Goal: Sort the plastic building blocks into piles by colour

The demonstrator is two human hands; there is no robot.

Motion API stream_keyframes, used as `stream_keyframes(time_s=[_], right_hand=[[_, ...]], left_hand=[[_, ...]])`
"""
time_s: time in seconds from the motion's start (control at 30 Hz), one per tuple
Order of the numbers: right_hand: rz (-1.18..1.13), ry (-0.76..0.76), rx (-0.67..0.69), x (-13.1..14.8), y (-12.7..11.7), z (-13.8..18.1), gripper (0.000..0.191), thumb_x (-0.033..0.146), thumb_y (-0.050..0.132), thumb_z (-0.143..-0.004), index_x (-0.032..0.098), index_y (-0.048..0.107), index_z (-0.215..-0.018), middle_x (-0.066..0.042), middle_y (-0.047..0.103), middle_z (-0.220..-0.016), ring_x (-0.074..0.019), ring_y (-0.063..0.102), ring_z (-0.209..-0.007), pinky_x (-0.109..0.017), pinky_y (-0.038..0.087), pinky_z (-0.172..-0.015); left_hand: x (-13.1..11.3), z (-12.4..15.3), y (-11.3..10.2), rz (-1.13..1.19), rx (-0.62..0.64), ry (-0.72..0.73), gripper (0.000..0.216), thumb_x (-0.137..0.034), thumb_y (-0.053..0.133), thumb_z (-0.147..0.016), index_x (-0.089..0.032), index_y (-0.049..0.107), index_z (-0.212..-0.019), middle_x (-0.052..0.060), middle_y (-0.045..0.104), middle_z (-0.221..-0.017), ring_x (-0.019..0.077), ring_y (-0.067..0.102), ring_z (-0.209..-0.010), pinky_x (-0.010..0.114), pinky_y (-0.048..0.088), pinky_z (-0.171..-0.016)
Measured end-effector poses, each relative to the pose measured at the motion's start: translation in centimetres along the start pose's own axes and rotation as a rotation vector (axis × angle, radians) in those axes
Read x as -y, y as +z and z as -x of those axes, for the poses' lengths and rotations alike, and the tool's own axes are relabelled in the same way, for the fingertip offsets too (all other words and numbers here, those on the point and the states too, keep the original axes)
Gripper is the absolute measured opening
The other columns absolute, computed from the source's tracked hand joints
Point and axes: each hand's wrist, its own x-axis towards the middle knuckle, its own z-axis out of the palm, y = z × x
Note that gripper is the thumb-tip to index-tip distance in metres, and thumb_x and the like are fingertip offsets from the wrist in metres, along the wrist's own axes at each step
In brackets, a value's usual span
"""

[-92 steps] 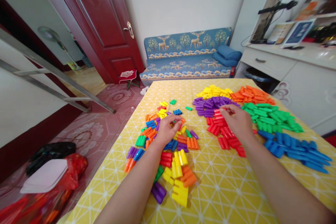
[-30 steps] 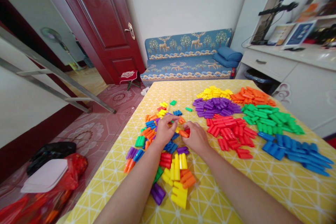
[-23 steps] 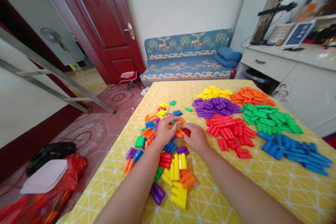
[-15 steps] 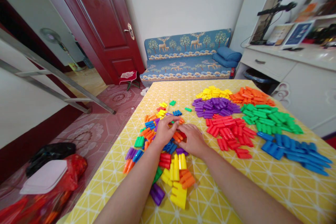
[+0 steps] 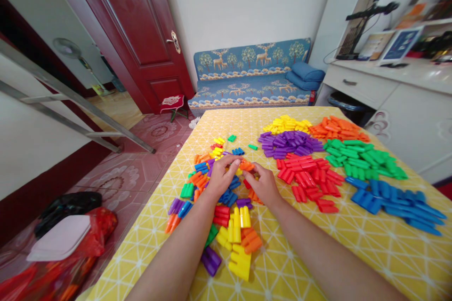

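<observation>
An orange plastic building piece (image 5: 246,165) is pinched between my two hands, above the mixed pieces. My left hand (image 5: 222,171) is closed on its left side, thumb pointing up and away from me. My right hand (image 5: 263,183) has thumb and fingertips on its right side. Beneath and around them lie mixed ribbed pieces: blue ones (image 5: 229,197), red ones (image 5: 221,215), yellow ones (image 5: 234,230) and a green one (image 5: 187,190). Another orange piece (image 5: 252,240) rests nearer to me. My fingers partly hide the held piece.
Sorted heaps lie on the table's right: yellow (image 5: 286,124), purple (image 5: 291,143), red (image 5: 310,176), orange (image 5: 339,129), green (image 5: 365,160) and blue (image 5: 397,202). A yellow patterned cloth (image 5: 296,263) covers the table. Beyond stands a blue sofa (image 5: 247,89); a metal ladder (image 5: 70,94) leans left.
My right hand has turned and its thumb has lifted. The orange piece between my hands shows more fully now. Another orange piece under my right hand has shifted a little to the right.
</observation>
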Motion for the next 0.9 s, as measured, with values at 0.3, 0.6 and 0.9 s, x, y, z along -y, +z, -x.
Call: stream_keyframes(time_s=[0.3,0.6,0.9], right_hand=[[0.002,0.03,0.015,-0.14,0.13,0.01,0.016,0.03,0.057,-0.083,0.021,0.065,-0.093,-0.002,0.07,-0.083,-0.0171,0.064,-0.075,-0.027,0.048,-0.068],[0.019,0.037,0.027,-0.44,0.07,-0.09,0.017,0.031,0.057,-0.083,0.021,0.066,-0.094,-0.002,0.071,-0.083,-0.0173,0.065,-0.074,-0.027,0.049,-0.068],[0.021,0.038,0.033,-0.41,0.12,-0.05,0.017,0.031,0.058,-0.083,0.022,0.066,-0.095,-0.002,0.071,-0.083,-0.0172,0.065,-0.074,-0.027,0.05,-0.068]], left_hand=[[0.54,0.09,0.35,-0.027,0.009,-0.022,0.018,-0.025,0.058,-0.087,-0.019,0.072,-0.094,0.005,0.074,-0.092,0.0175,0.067,-0.086,0.029,0.051,-0.081],[0.34,0.07,0.25,-0.03,0.016,-0.03,0.017,-0.024,0.058,-0.086,-0.019,0.073,-0.092,0.004,0.074,-0.09,0.0166,0.067,-0.083,0.028,0.052,-0.079],[0.26,0.02,0.25,-0.034,0.013,-0.04,0.019,-0.027,0.056,-0.087,-0.019,0.073,-0.092,0.004,0.074,-0.089,0.0175,0.067,-0.082,0.03,0.053,-0.079]])
